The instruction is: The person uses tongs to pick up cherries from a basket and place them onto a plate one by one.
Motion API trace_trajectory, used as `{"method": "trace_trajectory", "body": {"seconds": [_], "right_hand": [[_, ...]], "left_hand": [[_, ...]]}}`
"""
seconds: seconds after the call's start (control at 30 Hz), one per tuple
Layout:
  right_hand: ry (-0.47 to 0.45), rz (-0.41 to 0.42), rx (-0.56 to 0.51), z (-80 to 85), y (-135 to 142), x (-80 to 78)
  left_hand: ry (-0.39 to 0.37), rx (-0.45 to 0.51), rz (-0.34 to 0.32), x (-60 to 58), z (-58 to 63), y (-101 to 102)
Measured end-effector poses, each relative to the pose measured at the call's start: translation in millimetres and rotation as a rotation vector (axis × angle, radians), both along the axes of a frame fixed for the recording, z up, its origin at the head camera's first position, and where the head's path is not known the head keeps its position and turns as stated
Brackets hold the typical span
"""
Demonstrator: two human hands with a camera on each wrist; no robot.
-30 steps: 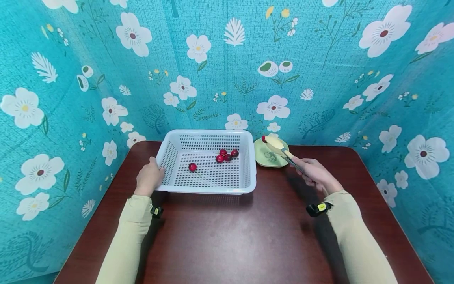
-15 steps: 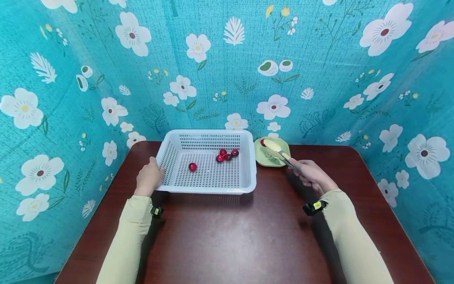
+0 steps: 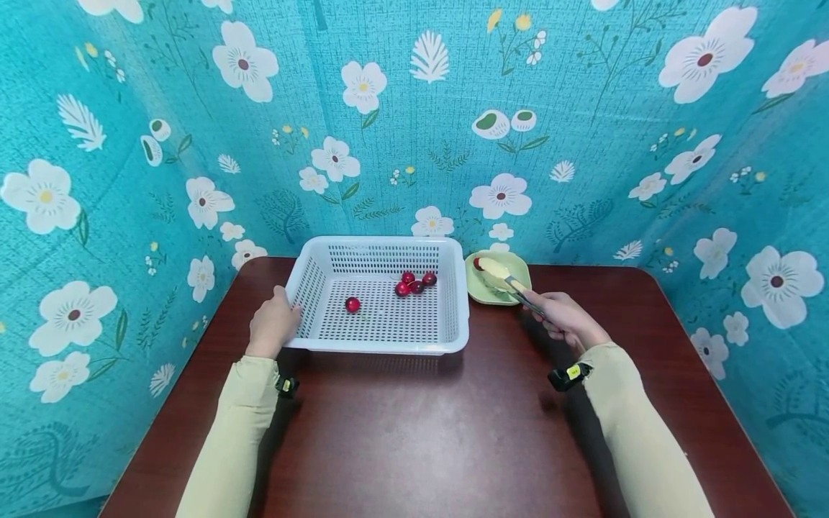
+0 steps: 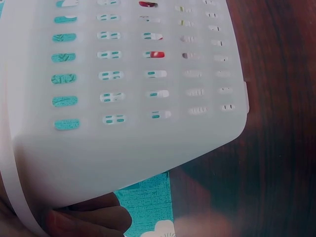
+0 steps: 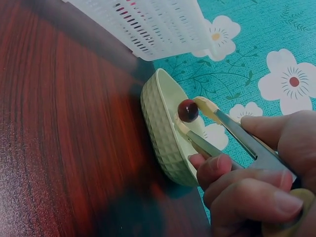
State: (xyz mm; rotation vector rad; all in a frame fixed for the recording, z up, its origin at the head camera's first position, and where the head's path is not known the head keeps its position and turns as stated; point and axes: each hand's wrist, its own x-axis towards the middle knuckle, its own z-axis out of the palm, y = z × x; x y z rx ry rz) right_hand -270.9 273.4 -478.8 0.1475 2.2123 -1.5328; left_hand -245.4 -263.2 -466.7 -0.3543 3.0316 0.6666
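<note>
My left hand (image 3: 273,322) grips the left rim of a white perforated plastic basket (image 3: 378,347); in the left wrist view its curled fingers (image 4: 98,217) show below the rim. My right hand (image 3: 563,316) holds metal tongs (image 5: 242,138) with pale yellow tips. A dark red cherry (image 5: 188,110) is at the tips, over a pale green bowl (image 5: 160,133) with a diamond-textured outside. Inside the basket, one cherry (image 3: 352,305) lies left of the middle and a cluster of several cherries (image 3: 416,286) lies toward the right.
The bowl stands just right of the basket, at the back of a dark brown wooden table (image 3: 401,432). A turquoise floral cloth (image 3: 388,144) hangs close behind and along both sides.
My right hand has moved a little left, bringing the tongs and cherry lower over the bowl. The left hand and basket stay put.
</note>
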Motion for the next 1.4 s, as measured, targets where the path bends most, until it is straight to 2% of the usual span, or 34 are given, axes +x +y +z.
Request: {"method": "trace_trajectory", "body": {"seconds": [0.33, 0.73, 0.93, 1.4], "right_hand": [[-0.029, -0.013, 0.001, 0.2, -5, -3.7], [-0.009, -0.013, 0.024, 1.7, -9, -3.1], [-0.035, -0.021, 0.044, 3.0, -14, -1.2], [-0.012, -0.013, 0.043, 9.1, -8, 2.1]], "left_hand": [[-0.003, 0.002, 0.000, 0.0, -0.1, 1], [0.006, -0.006, -0.005, 0.4, 1.3, 2], [0.001, -0.008, 0.001, 0.0, 0.9, 0], [-0.009, 0.005, -0.004, 0.7, 1.8, 2]]}}
